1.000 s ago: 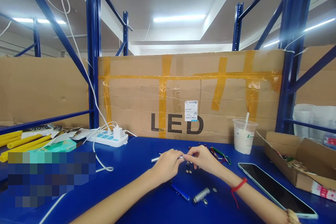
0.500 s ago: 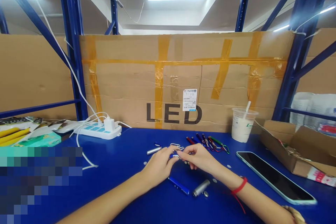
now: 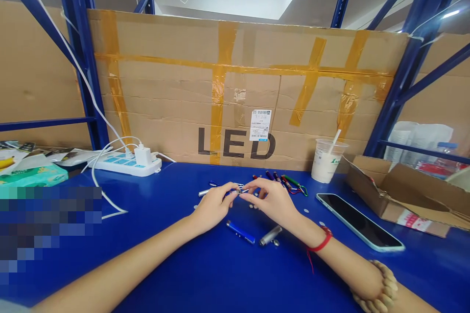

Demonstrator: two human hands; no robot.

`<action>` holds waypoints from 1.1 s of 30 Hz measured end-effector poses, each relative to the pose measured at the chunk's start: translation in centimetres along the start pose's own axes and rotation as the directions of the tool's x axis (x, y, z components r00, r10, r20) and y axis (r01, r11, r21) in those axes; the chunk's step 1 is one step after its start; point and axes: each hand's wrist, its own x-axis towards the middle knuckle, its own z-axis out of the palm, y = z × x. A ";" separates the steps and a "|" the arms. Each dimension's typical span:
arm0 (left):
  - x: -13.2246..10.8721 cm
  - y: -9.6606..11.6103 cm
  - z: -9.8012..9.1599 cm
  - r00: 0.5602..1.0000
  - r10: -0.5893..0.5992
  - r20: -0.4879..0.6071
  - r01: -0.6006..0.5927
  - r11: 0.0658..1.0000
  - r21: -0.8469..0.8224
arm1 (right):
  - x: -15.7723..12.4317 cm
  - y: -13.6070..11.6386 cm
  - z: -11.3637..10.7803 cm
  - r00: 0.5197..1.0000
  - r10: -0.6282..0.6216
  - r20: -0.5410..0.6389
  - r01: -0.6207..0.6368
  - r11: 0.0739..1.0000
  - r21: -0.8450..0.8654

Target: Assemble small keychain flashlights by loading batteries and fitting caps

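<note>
My left hand [image 3: 213,208] is closed in a pinch on a small silvery metal part [image 3: 238,191] above the blue tabletop. My right hand [image 3: 273,200] meets it fingertip to fingertip, thumb and forefinger closed at the part's right end; what it grips there is too small to make out. Nearer me lie a blue metal tube [image 3: 240,232] and a silver tube [image 3: 270,235], with a small round cell [image 3: 276,243] beside the silver one. Another silver tube [image 3: 204,192] lies partly behind my left hand. Small discs [image 3: 306,211] are scattered to the right.
Slim coloured pens or lights with clips [image 3: 293,185] lie behind my right hand. A phone [image 3: 360,222], a drink cup with straw [image 3: 328,161] and an open cardboard box [image 3: 400,195] stand right. A white power strip [image 3: 125,164] with cables lies left, before a large cardboard sheet [image 3: 165,98].
The view has tilted down and shifted right. The blue piece seen at my left fingers earlier no longer shows; a silvery part shows between both hands' fingertips. The tubes lie as before.
</note>
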 end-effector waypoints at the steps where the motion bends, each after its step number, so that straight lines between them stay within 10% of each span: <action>1: 0.0 0.1 -0.1 1.000 -0.002 0.003 0.002 1.000 -0.022 | 0.0 0.0 -0.1 0.999 -0.045 -0.020 0.045 0.999 -0.013; 11: -0.4 0.9 -0.4 0.992 0.026 0.123 -0.004 0.983 -0.183 | -0.2 0.3 -0.7 0.945 -0.327 -0.032 0.326 0.945 -0.013; 22: -0.5 1.3 -0.6 0.997 0.027 0.076 -0.012 0.984 -0.180 | -0.3 -0.5 -0.5 1.000 -0.014 -0.004 0.015 0.936 0.351; 33: -1.0 1.7 -0.4 0.997 0.069 -0.047 -0.076 0.978 -0.193 | -0.4 -0.9 -0.4 0.953 0.159 0.259 -0.274 0.818 0.506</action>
